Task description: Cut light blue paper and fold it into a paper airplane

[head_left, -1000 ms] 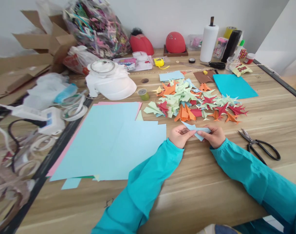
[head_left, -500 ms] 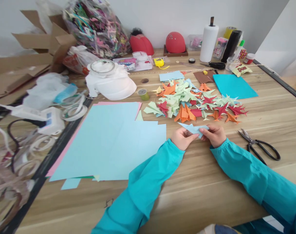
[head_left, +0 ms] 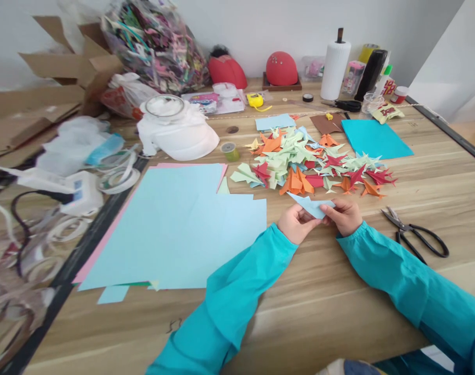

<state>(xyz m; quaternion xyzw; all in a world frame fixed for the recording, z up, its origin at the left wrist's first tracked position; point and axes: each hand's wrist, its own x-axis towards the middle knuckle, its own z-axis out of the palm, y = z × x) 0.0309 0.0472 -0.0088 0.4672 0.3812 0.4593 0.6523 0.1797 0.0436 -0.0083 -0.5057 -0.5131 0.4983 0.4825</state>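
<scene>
Both my hands pinch one folded light-blue paper piece [head_left: 311, 204] just above the wooden table [head_left: 323, 307]. My left hand [head_left: 297, 225] grips its near-left part with the fingers closed. My right hand [head_left: 344, 215] holds its right end with the fingers closed. Beyond the hands lies a heap of folded paper shapes [head_left: 308, 161] in green, orange, red and blue. A stack of light-blue sheets [head_left: 175, 229] on a pink sheet lies to the left of my left arm.
Black scissors [head_left: 415, 238] lie to the right of my right hand. A teal sheet [head_left: 374, 137], a paper-towel roll [head_left: 334, 62], a white moulded piece [head_left: 178, 130], tape rolls [head_left: 118, 177], cardboard boxes [head_left: 53, 78] and a bag of scraps [head_left: 155, 44] stand around the table's far side.
The folded blue piece has turned a little in my fingers and now points up-left; my hands have drawn closer together. Nothing else has moved.
</scene>
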